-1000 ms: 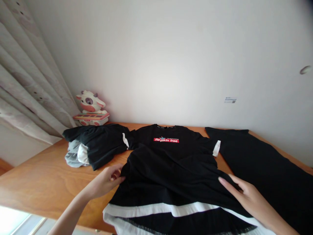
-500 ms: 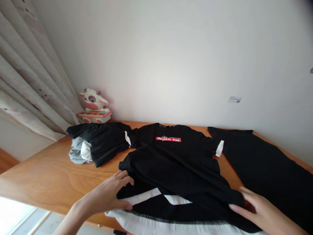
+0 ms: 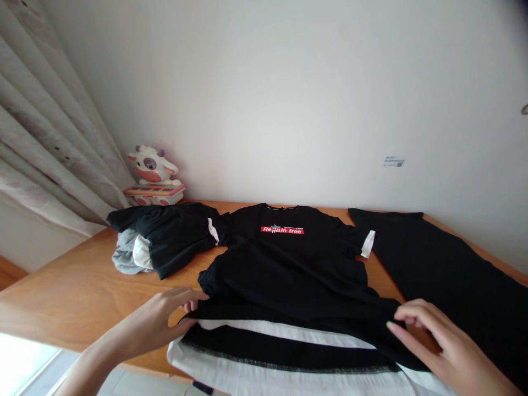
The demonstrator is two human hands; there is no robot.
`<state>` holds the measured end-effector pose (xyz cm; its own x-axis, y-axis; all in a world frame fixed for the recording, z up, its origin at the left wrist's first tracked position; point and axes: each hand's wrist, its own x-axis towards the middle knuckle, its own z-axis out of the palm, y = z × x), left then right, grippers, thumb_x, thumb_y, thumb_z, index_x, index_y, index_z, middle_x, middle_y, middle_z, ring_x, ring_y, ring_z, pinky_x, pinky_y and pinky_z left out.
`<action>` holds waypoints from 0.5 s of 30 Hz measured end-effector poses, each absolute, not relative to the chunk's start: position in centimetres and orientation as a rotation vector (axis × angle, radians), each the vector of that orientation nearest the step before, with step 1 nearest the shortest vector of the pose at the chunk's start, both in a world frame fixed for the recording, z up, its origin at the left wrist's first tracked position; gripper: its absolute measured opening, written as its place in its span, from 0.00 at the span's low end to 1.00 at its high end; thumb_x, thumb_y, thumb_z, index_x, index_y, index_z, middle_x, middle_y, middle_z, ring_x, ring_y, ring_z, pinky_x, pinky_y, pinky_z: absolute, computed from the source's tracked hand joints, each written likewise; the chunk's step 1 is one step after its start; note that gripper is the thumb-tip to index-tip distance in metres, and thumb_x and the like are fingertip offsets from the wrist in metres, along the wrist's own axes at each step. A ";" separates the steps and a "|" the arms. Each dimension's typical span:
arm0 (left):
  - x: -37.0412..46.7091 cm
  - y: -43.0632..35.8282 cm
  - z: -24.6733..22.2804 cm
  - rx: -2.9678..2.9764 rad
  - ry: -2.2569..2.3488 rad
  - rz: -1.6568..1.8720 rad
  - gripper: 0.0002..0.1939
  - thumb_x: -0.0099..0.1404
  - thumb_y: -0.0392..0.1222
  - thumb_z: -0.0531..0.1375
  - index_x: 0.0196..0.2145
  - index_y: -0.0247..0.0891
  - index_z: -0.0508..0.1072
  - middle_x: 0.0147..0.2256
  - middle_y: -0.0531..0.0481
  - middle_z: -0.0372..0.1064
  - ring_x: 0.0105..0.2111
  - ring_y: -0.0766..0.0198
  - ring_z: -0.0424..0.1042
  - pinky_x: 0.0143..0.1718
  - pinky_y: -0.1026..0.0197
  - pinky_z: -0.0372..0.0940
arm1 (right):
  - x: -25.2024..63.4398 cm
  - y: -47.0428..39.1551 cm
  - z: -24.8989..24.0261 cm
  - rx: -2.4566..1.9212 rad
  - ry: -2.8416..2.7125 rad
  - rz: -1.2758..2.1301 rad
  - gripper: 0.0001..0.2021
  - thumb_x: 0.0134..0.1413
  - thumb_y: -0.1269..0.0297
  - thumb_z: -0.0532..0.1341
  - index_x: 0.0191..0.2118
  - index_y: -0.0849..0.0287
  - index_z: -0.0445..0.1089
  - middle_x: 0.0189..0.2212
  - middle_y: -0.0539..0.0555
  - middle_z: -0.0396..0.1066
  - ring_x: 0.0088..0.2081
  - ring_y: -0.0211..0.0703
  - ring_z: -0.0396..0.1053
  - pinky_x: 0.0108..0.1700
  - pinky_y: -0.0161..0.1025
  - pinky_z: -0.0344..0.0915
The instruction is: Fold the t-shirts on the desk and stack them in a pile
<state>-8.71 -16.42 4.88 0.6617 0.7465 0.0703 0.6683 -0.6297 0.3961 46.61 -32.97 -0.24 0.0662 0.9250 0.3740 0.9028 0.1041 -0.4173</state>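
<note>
A black T-shirt [image 3: 289,264] with a red "Remain free" print lies front up, its neckline toward the wall. Its lower end, with white bands, hangs toward me over the table's near edge. My left hand [image 3: 165,316] grips the shirt's left edge near the hem between thumb and fingers. On the opposite side, my right hand [image 3: 441,341] pinches the black cloth at the shirt's right edge. Between the hands, the front layer's white band shows as a long strip above the inside of the back layer. Some folds cross the shirt's middle.
Bunched dark, grey and white clothes [image 3: 173,236] lie at the left, touching the shirt's sleeve. Behind them a toy cow with a keyboard [image 3: 154,179] stands by the curtain [image 3: 49,121]. Black clothing [image 3: 445,264] is spread at the right on the wooden table [image 3: 74,280].
The front hem, kinked before, has been drawn out straighter, and its white band now shows as one long strip. My left hand has shifted left and closed on the edge.
</note>
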 end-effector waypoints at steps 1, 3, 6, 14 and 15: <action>-8.8 -16.5 4.7 2.559 1.106 0.288 0.14 0.67 0.40 0.60 0.49 0.47 0.77 0.41 0.50 0.78 0.39 0.61 0.78 0.43 0.64 0.71 | 46.1 -33.3 -0.2 -1.733 -1.983 0.059 0.14 0.55 0.46 0.67 0.38 0.49 0.74 0.38 0.54 0.78 0.39 0.48 0.79 0.42 0.36 0.74; -8.7 -16.7 4.4 2.578 1.081 0.238 0.14 0.63 0.34 0.58 0.43 0.46 0.78 0.39 0.50 0.78 0.38 0.61 0.77 0.42 0.64 0.70 | 45.4 -33.9 -0.2 -1.689 -2.207 0.044 0.15 0.49 0.51 0.72 0.41 0.47 0.77 0.43 0.53 0.78 0.43 0.49 0.79 0.44 0.35 0.74; -8.4 -16.5 4.2 2.564 1.102 0.290 0.14 0.57 0.30 0.55 0.37 0.43 0.75 0.35 0.51 0.75 0.35 0.63 0.75 0.38 0.65 0.69 | 45.5 -34.3 -0.5 -1.700 -2.286 -0.098 0.20 0.49 0.61 0.70 0.50 0.46 0.75 0.49 0.52 0.78 0.46 0.50 0.79 0.48 0.37 0.75; -9.3 -16.1 4.4 2.466 1.160 0.773 0.08 0.66 0.40 0.56 0.42 0.44 0.73 0.41 0.47 0.76 0.38 0.59 0.74 0.39 0.63 0.69 | 48.5 -35.4 -2.7 -1.729 -2.235 -0.219 0.28 0.48 0.73 0.57 0.56 0.45 0.71 0.47 0.48 0.80 0.42 0.47 0.81 0.44 0.37 0.75; -9.4 -16.2 4.5 2.449 1.143 0.770 0.08 0.67 0.41 0.56 0.42 0.45 0.74 0.42 0.46 0.76 0.40 0.58 0.74 0.41 0.62 0.69 | 49.1 -35.8 -3.0 -1.775 -2.163 -0.224 0.23 0.51 0.71 0.57 0.52 0.45 0.73 0.45 0.48 0.81 0.41 0.47 0.81 0.44 0.37 0.75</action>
<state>-9.44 -16.24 4.47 0.5319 0.7788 0.3326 0.6008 -0.6238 0.5000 49.06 -35.76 -3.03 -0.1669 0.9214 0.3509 0.9738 0.2099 -0.0880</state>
